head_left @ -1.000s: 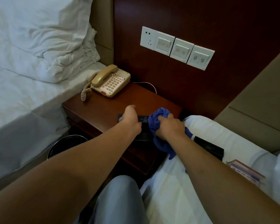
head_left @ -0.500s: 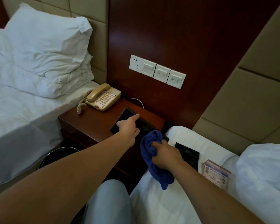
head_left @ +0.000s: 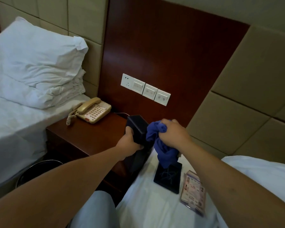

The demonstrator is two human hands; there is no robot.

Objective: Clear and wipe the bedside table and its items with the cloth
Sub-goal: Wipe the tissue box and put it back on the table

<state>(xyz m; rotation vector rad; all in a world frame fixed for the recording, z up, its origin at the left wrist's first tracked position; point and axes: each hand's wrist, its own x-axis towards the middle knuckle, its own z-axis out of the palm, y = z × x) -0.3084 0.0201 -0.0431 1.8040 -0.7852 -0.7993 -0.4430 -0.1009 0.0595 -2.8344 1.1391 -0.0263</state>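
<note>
The left hand [head_left: 130, 142] is gripping a black box [head_left: 136, 129], fingers curled round it, holding it tilted above the table's [head_left: 89, 137] 3 o'clock edge. The right hand [head_left: 173, 134] is clenching the blue cloth [head_left: 161, 145], bunched against the box at its 3 o'clock side. A phone [head_left: 93, 111] is sitting at the table's 12 o'clock corner. A black folder [head_left: 169, 176] and a leaflet [head_left: 193, 191] are lying on the bed [head_left: 146, 203] at 5 o'clock.

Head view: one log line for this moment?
left hand: grips black box | right hand: grips blue cloth | telephone: on bedside table
</note>
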